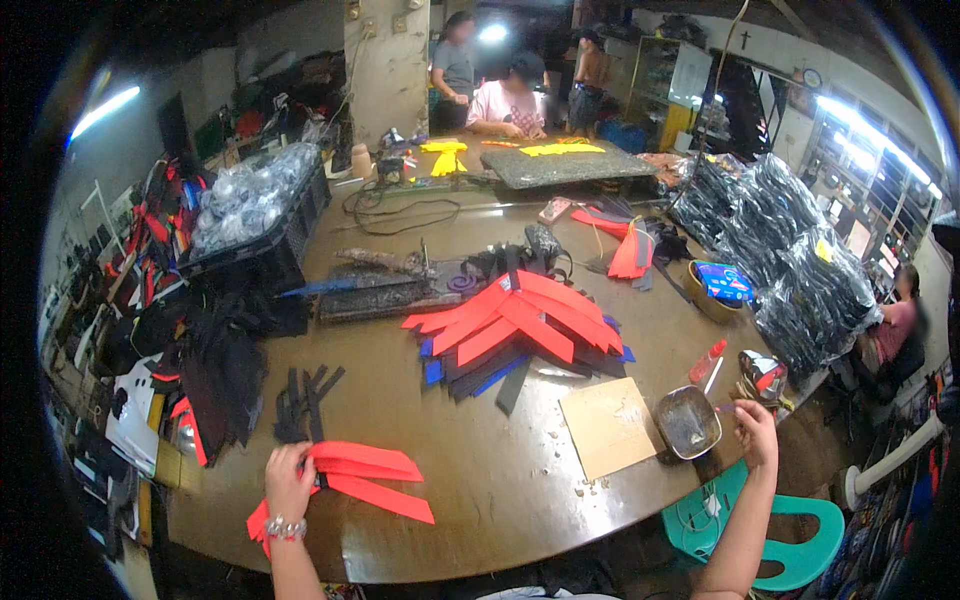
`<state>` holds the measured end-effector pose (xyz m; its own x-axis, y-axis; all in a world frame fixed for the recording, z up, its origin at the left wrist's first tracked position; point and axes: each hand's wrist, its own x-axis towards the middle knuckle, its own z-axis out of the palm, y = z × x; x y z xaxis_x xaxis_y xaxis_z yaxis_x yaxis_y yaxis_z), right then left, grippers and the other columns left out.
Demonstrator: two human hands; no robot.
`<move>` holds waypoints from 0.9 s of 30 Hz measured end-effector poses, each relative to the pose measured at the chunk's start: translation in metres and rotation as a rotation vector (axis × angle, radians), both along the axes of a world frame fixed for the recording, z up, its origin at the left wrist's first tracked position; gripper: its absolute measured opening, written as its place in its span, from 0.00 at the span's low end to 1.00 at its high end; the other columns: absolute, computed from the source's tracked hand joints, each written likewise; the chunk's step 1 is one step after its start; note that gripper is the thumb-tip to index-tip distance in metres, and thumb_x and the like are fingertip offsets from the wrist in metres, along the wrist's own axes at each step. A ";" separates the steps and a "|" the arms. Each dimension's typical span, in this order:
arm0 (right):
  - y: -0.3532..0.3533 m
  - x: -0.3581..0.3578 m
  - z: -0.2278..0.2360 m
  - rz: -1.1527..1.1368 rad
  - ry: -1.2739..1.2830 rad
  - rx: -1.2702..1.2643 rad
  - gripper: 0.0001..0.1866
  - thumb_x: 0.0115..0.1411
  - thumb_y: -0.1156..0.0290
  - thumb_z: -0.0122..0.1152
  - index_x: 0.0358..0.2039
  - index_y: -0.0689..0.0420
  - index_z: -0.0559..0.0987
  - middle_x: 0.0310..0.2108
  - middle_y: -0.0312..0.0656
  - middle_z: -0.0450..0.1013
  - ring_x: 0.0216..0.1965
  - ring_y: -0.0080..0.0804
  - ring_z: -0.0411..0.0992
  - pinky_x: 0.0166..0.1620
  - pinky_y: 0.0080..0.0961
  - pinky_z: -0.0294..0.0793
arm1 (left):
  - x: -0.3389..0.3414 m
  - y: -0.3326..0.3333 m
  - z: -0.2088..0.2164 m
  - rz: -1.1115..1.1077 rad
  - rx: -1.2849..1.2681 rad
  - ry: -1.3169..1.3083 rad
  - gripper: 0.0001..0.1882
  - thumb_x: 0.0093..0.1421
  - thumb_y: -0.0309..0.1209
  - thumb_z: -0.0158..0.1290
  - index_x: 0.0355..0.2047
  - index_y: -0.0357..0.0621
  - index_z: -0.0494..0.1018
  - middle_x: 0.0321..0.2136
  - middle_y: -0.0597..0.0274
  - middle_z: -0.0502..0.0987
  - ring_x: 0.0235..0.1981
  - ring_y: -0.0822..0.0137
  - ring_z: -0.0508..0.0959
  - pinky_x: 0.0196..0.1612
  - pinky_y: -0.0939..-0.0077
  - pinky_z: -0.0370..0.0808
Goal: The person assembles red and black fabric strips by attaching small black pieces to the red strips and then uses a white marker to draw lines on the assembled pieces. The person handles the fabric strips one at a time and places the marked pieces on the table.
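There are two hands [288, 474] and four other people [508, 104] (plus one green chair [822, 530] and one cardboard sheet [607, 428]).

Glossy brown table [480, 450] beneath red-orange strips [382, 497], a multicoloured strip pile [500, 330], tan board [605, 430] and squarish dish [663, 418].

Dim; tube lights [105, 112] glaring; tabletop [500, 460] shiny; edges bent, black.

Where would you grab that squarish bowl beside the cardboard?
Probably pinch the squarish bowl by its raised rim, from the right, beside the right hand: its open top leaves an edge to grasp, while the cardboard crowds its left.
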<state>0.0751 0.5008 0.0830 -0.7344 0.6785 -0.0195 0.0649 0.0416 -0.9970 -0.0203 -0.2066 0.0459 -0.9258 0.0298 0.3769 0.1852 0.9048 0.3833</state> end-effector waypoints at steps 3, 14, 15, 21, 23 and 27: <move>0.012 0.026 -0.038 0.196 -0.272 0.078 0.10 0.56 0.76 0.63 0.37 0.62 0.75 0.24 0.32 0.71 0.23 0.17 0.67 0.25 0.14 0.64 | -0.019 0.061 0.008 -0.115 0.026 0.353 0.10 0.52 0.21 0.55 0.37 0.41 0.76 0.34 0.56 0.78 0.38 0.54 0.75 0.42 0.63 0.72; 0.010 0.033 -0.056 0.037 -0.341 0.225 0.06 0.60 0.72 0.61 0.36 0.58 0.75 0.28 0.30 0.70 0.26 0.15 0.65 0.26 0.13 0.61 | 0.006 0.203 -0.032 -0.489 0.407 0.037 0.09 0.54 0.19 0.52 0.36 0.40 0.76 0.39 0.53 0.75 0.42 0.52 0.75 0.48 0.64 0.73; -0.003 0.030 -0.051 0.042 -0.141 0.242 0.06 0.60 0.72 0.61 0.37 0.58 0.76 0.28 0.30 0.70 0.26 0.15 0.65 0.25 0.12 0.61 | 0.003 0.198 -0.032 -0.429 0.413 0.065 0.10 0.56 0.19 0.51 0.38 0.39 0.76 0.38 0.54 0.75 0.39 0.56 0.77 0.44 0.66 0.75; -0.182 -0.038 -0.029 0.349 0.218 0.136 0.08 0.61 0.76 0.56 0.40 0.60 0.79 0.29 0.35 0.73 0.28 0.19 0.70 0.32 0.17 0.73 | 0.008 0.206 -0.031 -0.326 0.559 -0.341 0.10 0.58 0.25 0.56 0.41 0.38 0.75 0.36 0.57 0.72 0.30 0.69 0.78 0.35 0.74 0.77; -0.253 -0.062 -0.046 0.542 0.140 -0.021 0.07 0.60 0.78 0.57 0.38 0.61 0.79 0.26 0.35 0.74 0.24 0.20 0.71 0.30 0.19 0.73 | 0.007 0.212 -0.035 -0.299 0.450 -0.270 0.10 0.57 0.26 0.57 0.40 0.37 0.75 0.33 0.57 0.71 0.28 0.68 0.77 0.33 0.74 0.76; -0.321 -0.087 -0.076 0.583 0.108 0.134 0.06 0.56 0.79 0.60 0.34 0.64 0.80 0.26 0.36 0.75 0.25 0.19 0.73 0.29 0.18 0.73 | -0.001 0.213 -0.048 -0.287 0.330 -0.141 0.06 0.59 0.27 0.54 0.32 0.36 0.71 0.31 0.51 0.70 0.31 0.52 0.75 0.36 0.62 0.74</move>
